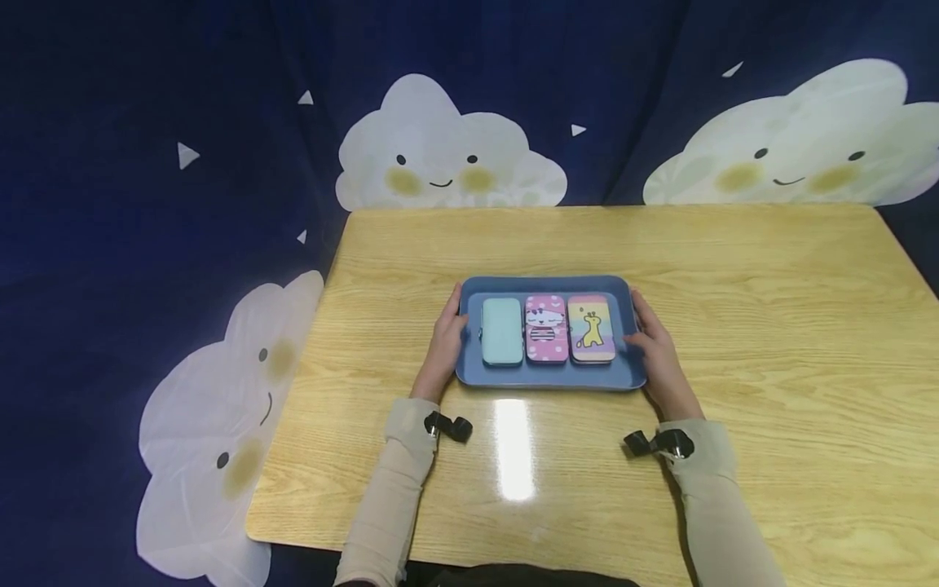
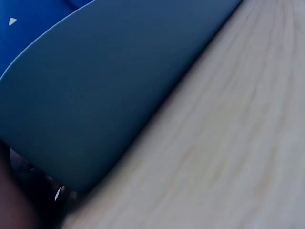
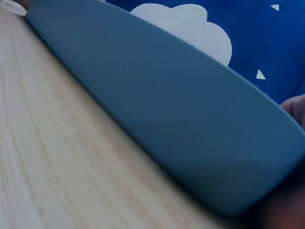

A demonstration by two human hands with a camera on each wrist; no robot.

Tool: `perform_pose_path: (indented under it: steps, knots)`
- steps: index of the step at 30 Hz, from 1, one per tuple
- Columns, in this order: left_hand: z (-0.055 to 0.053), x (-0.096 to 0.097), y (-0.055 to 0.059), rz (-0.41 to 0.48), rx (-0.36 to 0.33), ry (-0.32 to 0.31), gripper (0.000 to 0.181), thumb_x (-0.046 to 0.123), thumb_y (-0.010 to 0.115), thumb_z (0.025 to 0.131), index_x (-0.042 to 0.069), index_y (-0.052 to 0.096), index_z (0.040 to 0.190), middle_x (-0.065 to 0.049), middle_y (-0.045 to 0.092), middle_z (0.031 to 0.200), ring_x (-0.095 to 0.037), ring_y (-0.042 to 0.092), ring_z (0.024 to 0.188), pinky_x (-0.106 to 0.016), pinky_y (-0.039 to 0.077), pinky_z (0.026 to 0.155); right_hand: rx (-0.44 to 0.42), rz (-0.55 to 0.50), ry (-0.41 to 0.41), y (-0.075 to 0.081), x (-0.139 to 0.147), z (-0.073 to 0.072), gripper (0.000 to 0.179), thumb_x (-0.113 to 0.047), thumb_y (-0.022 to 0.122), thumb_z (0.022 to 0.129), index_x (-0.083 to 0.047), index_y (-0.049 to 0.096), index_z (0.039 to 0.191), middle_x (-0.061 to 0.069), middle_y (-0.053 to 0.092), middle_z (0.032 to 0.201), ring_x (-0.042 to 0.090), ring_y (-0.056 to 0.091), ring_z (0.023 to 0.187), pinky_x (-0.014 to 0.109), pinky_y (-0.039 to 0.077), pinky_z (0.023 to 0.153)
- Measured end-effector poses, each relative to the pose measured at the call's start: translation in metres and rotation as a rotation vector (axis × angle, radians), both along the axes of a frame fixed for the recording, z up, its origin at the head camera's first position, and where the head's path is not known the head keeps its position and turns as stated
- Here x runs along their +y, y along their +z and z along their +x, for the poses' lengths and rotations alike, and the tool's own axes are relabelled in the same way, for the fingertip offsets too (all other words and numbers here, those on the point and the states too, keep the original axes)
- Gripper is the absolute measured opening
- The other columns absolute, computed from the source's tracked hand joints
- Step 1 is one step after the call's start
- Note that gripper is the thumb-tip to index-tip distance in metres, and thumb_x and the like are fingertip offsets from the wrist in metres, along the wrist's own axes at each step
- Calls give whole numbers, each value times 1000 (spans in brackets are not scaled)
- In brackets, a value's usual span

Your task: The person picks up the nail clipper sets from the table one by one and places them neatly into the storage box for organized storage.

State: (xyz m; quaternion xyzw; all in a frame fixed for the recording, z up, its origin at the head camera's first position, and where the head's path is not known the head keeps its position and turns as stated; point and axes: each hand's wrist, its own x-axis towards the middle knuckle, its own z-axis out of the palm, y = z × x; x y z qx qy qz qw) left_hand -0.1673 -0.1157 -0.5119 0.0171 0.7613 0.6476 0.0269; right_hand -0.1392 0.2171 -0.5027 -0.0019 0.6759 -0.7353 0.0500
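A blue rectangular tray (image 1: 550, 379) sits on the wooden table, with three small rounded tin boxes side by side in it. On the left is a plain mint tin (image 1: 502, 330). A pink tin (image 1: 546, 328) with a cartoon animal is in the middle, and a pastel-striped tin (image 1: 591, 328) with a yellow giraffe stands at the right. My left hand (image 1: 443, 342) grips the tray's left end, thumb over the rim. At the opposite end my right hand (image 1: 658, 355) holds it the same way. Both wrist views show mostly the tray's outer wall (image 2: 95, 81).
Wooden table (image 1: 792, 342) surface extends around the tray, widest on the right. A dark blue curtain (image 1: 609, 49) with smiling white clouds (image 1: 447, 147) hangs behind and to the left. Each sleeved wrist carries a small black camera mount (image 1: 447, 425).
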Motion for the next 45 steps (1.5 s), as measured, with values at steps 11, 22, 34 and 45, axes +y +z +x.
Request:
perform_pose_path:
  steps: [11,22,34,45]
  knots:
    - [-28,4,2,-27,80,59,55,5,34,99,1,28,154,-9,27,161,-15,23,147,-29,19,119,-5,41,-91,-1,-1,-25,79,17,32,86,-12,21,158,7,12,165,20,9,151,25,14,119]
    - [-51,8,1,31,82,74,52,3,33,101,-1,30,153,-11,28,160,-18,23,148,-29,18,119,-19,36,-118,0,0,-47,79,16,32,85,-15,24,158,5,14,165,19,9,151,30,10,120]
    - [-74,9,-2,156,25,51,53,2,31,102,5,28,155,-7,24,162,-14,18,149,-27,14,119,-88,-45,-202,-3,-1,-71,79,16,33,83,-18,34,155,1,22,163,14,15,149,25,16,118]
    - [-82,13,-5,112,23,41,54,5,31,102,4,26,156,-7,22,163,-13,16,149,-27,14,119,-76,-9,-188,-4,4,-83,78,17,34,84,-15,33,155,3,23,162,14,17,149,26,17,119]
